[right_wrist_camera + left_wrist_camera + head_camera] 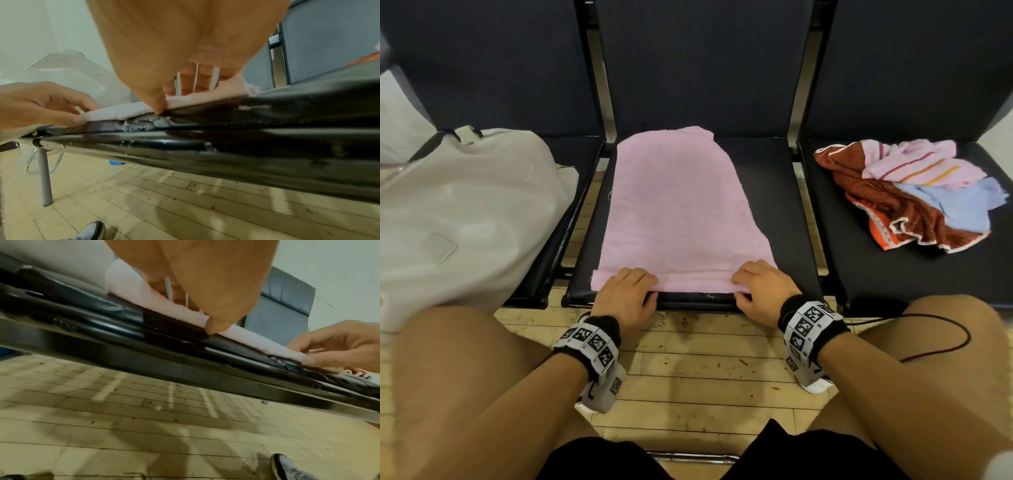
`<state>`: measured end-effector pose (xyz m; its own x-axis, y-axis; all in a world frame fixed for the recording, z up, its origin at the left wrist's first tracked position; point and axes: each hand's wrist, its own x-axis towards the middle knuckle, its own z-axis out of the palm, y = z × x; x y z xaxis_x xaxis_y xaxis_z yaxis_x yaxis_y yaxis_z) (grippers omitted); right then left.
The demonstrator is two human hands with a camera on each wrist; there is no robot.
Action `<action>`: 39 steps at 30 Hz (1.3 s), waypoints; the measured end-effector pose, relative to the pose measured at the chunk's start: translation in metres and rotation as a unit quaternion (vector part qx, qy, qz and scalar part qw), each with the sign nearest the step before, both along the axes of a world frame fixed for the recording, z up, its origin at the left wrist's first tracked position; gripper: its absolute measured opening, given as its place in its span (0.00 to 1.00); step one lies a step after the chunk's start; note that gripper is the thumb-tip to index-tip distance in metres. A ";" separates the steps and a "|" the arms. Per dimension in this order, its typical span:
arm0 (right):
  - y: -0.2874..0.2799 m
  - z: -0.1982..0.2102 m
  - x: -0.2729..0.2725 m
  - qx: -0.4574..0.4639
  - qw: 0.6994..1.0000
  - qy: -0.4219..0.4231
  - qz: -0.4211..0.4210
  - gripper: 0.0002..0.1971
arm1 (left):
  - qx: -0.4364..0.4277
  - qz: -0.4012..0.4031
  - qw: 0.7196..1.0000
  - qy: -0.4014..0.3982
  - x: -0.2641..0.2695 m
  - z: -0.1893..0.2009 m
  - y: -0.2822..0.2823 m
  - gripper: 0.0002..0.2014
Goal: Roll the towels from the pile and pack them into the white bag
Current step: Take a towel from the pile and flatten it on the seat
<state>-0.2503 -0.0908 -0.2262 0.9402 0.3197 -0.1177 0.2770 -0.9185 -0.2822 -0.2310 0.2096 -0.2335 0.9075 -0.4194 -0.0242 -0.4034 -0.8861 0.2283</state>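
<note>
Pink towel (681, 205) near edge pinched: both hands.

Both hands' fingers (158, 104) pinch pink towel (123, 110) edge.

The head camera looked steeply down over the knees at the seat row; both wrist cameras sat low, close under the palms, sharing the middle seat's front edge (185, 353).
</note>
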 end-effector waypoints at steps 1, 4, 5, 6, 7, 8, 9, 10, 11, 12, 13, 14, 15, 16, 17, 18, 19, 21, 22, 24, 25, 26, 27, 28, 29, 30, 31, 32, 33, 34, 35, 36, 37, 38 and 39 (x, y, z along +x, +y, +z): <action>0.000 -0.001 0.000 0.001 1.000 0.002 -0.002 0.17 | 0.005 0.008 1.000 0.002 0.001 0.000 0.002 0.13; -0.002 -0.002 0.004 -0.019 1.000 0.014 0.001 0.15 | 0.016 0.040 0.999 0.011 0.000 0.003 0.003 0.15; -0.001 -0.002 0.005 -0.035 0.999 0.017 0.007 0.15 | 0.016 0.052 0.998 0.015 0.000 0.004 0.003 0.16; -0.001 -0.001 0.006 -0.046 0.999 0.016 0.009 0.16 | 0.017 0.064 0.998 0.021 0.001 0.005 0.002 0.18; -0.001 0.000 0.007 -0.043 0.999 0.014 0.002 0.18 | 0.025 0.074 0.997 0.024 0.002 0.006 0.001 0.20; -0.001 0.002 0.007 -0.035 0.999 0.015 -0.008 0.21 | 0.037 0.080 0.996 0.024 0.003 0.007 0.000 0.22; -0.001 0.003 0.007 -0.027 0.999 0.017 -0.017 0.23 | 0.051 0.085 0.995 0.023 0.004 0.009 -0.002 0.23; -0.001 0.005 0.007 -0.023 0.999 0.023 -0.023 0.23 | 0.060 0.092 0.994 0.025 0.004 0.011 -0.003 0.23; -0.001 0.005 0.007 -0.021 0.999 0.031 -0.027 0.21 | 0.056 0.101 0.993 0.029 0.003 0.012 -0.003 0.23; -0.001 0.006 0.006 -0.016 0.999 0.037 -0.030 0.20 | 0.044 0.108 0.993 0.033 0.002 0.014 -0.004 0.22; -0.001 0.006 0.006 -0.005 0.999 0.043 -0.034 0.19 | 0.032 0.112 0.992 0.037 0.001 0.015 -0.004 0.21; -0.001 0.006 0.005 0.011 0.998 0.048 -0.040 0.17 | 0.026 0.114 0.992 0.039 0.000 0.015 -0.004 0.20; -0.002 0.005 0.004 0.035 0.997 0.046 -0.050 0.16 | 0.024 0.111 0.993 0.036 0.000 0.014 -0.004 0.20; -0.003 0.004 0.004 0.055 0.996 0.040 -0.061 0.15 | 0.020 0.107 0.994 0.030 0.000 0.011 -0.002 0.20; -0.004 0.004 0.004 0.066 0.995 0.029 -0.068 0.15 | 0.016 0.106 0.994 0.018 0.001 0.008 0.000 0.20; -0.005 0.003 0.005 0.065 0.996 0.008 -0.066 0.14 | 0.014 0.109 0.994 0.004 0.002 0.004 0.003 0.19; -0.006 0.001 0.006 0.051 0.997 -0.024 -0.057 0.13 | 0.008 0.112 0.994 -0.019 0.003 0.003 0.005 0.18; -0.007 -0.001 0.008 0.001 0.997 -0.076 -0.034 0.13 | -0.012 0.110 0.992 -0.063 0.005 0.002 0.007 0.15; -0.006 -0.002 0.009 -0.011 0.996 -0.086 -0.024 0.15 | -0.016 0.104 0.992 -0.068 0.006 0.003 0.006 0.13; -0.001 0.000 0.008 -0.015 0.997 -0.072 0.005 0.15 | -0.018 0.075 0.996 -0.054 0.005 0.007 0.002 0.07; 0.002 0.003 0.007 -0.014 0.998 -0.058 0.013 0.12 | -0.017 0.059 0.997 -0.039 0.004 0.008 -0.001 0.06; 0.005 0.005 0.005 -0.014 0.999 -0.031 0.013 0.11 | -0.014 0.048 0.998 -0.024 0.002 0.009 -0.003 0.08; 0.006 0.005 0.002 -0.013 1.000 -0.021 0.007 0.12 | -0.010 0.039 0.999 -0.009 0.000 0.008 -0.004 0.12; 0.007 0.004 0.000 -0.018 1.000 -0.019 0.002 0.14 | -0.007 0.036 0.999 0.003 -0.003 0.006 -0.005 0.16; 0.006 0.002 -0.001 -0.022 1.000 -0.017 -0.001 0.16 | -0.003 0.034 0.999 0.006 -0.003 0.004 -0.005 0.18; 0.006 0.001 -0.001 -0.027 1.000 -0.014 -0.003 0.17 | 0.005 0.035 0.999 0.007 -0.003 0.003 -0.005 0.19; 0.006 -0.001 0.000 -0.035 0.999 -0.011 -0.001 0.18 | 0.013 0.036 0.999 0.011 -0.002 0.003 -0.005 0.19; 0.006 -0.001 0.001 -0.040 0.999 -0.011 -0.001 0.17 | 0.018 0.041 0.999 0.014 -0.001 0.005 -0.004 0.17; 0.005 -0.001 0.003 -0.045 0.999 -0.012 -0.002 0.16 | 0.019 0.049 0.998 0.021 0.002 0.007 -0.004 0.17; 0.005 -0.001 0.004 -0.050 0.999 -0.016 -0.004 0.14 | 0.021 0.060 0.998 0.027 0.004 0.008 -0.003 0.17; 0.005 0.000 0.005 -0.053 0.998 -0.017 -0.006 0.14 | 0.021 0.068 0.997 0.031 0.005 0.009 -0.002 0.18; 0.004 0.001 0.006 -0.052 0.999 -0.011 -0.012 0.14 | 0.024 0.075 0.996 0.038 0.006 0.011 -0.002 0.19; 0.004 0.003 0.007 -0.048 0.999 -0.001 -0.016 0.14 | 0.026 0.079 0.996 0.039 0.007 0.011 -0.002 0.19; 0.003 0.004 0.007 -0.044 0.999 0.011 -0.019 0.14 | 0.031 0.081 0.996 0.038 0.006 0.011 -0.003 0.19; 0.003 0.005 0.007 -0.041 0.999 0.019 -0.019 0.14 | 0.036 0.080 0.995 0.038 0.005 0.011 -0.004 0.19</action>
<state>-0.2436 -0.0881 -0.2211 0.9456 0.2717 -0.1788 0.2319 -0.9486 -0.2152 -0.2257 0.2058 -0.2223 0.9571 -0.2642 -0.1193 -0.2398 -0.9527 0.1867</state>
